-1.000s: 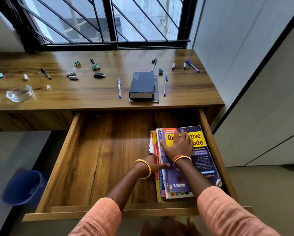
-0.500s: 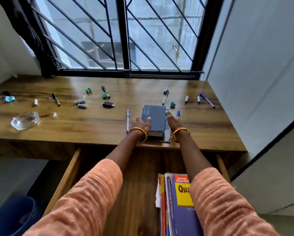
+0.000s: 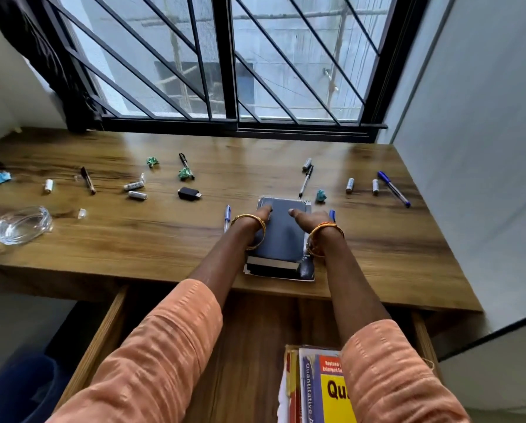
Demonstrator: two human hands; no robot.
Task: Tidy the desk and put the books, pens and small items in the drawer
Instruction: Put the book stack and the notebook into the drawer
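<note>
A thick dark blue book (image 3: 281, 236) lies on a thin notebook (image 3: 308, 268) at the desk's front edge. My left hand (image 3: 255, 216) grips the book's left side and my right hand (image 3: 309, 218) its right side, thumbs on the cover and fingers hidden. Below, the open drawer (image 3: 103, 334) holds a stack of books (image 3: 319, 389) on its right side. A blue pen (image 3: 227, 216) lies just left of my left hand. A black pen (image 3: 305, 180) and another blue pen (image 3: 393, 188) lie farther back.
Batteries (image 3: 133, 186), a black adapter (image 3: 189, 193), crumpled green paper bits (image 3: 186, 173), more pens and a glass dish (image 3: 22, 224) are scattered over the wooden desk (image 3: 133, 239). A blue bin (image 3: 14, 389) stands on the floor at the left. A barred window lies behind.
Both hands left the book stack in the drawer, rose to the desk and took hold of the dark blue book's sides. My view lifted toward the window.
</note>
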